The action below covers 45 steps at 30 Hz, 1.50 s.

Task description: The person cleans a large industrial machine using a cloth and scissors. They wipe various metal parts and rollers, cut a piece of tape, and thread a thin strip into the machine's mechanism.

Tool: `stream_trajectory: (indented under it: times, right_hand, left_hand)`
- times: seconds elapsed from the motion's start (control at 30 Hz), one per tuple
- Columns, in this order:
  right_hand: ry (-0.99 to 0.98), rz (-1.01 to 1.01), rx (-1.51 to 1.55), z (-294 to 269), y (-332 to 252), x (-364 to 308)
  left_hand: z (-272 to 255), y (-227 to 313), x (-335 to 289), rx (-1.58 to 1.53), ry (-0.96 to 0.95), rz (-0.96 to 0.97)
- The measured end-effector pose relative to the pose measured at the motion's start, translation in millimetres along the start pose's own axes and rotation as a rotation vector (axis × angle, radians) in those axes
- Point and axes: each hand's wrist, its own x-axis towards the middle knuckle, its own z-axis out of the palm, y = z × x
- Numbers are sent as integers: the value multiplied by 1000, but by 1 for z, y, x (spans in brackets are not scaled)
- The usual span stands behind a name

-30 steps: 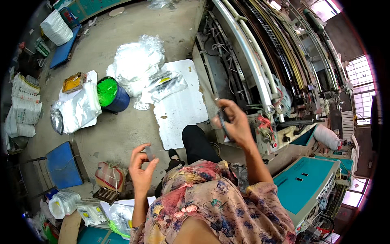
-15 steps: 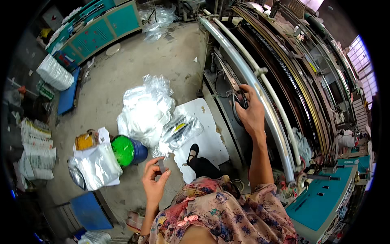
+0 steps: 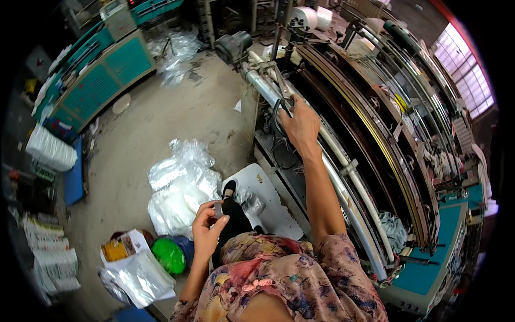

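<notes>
Over on the far left, white sacks lie by a blue mat on the concrete floor, and a teal cabinet stands further back. Nearer the person, a stack of papers sits beside a silvery plastic bag, with a green lid just next to it. A heap of clear plastic bags rests a little beyond, touching the edge of a white board that lies flat on the floor.

The left hand is raised in front of the person's chest, above the board, its fingers pinched closed around a small grey piece; what the piece is I cannot tell. A dark shoe shows just beyond it.

The right hand is stretched well away, up onto the long machine, with its fingers closed around dark-handled scissors whose blades point away along a pale metal roller. Curved rails run the length of the machine to the right, and a grey rag hangs low among them. At the far right a bright window shows.
</notes>
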Motion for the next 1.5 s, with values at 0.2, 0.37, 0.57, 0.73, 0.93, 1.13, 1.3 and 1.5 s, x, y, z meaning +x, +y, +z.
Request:
stream_trajectory:
  times: [0.2, 0.37, 0.57, 0.73, 0.93, 1.13, 1.3, 1.5]
  right_hand:
    - [-30, 38, -128, 47, 1, 72]
    - [-18, 81, -241, 80, -6, 93]
    - [-157, 186, -394, 65, -22, 98]
    - [-147, 198, -415, 66, -21, 92]
    - [-46, 145, -331, 49, -20, 88]
    - [108, 293, 432, -10, -35, 58]
    - [109, 268, 398, -40, -51, 25]
    - [285, 188, 309, -45, -45, 1]
  left_hand:
    - [2, 15, 159, 20, -233, -29]
    - [3, 33, 259, 58, -368, -23]
    - [51, 66, 341, 219, -714, 155]
    - [94, 92, 363, 152, -787, 263]
    - [104, 87, 358, 57, -821, 209]
    - [122, 92, 352, 135, -821, 370]
    - [146, 103, 338, 184, -917, 542]
    - [160, 106, 324, 208, -1021, 560]
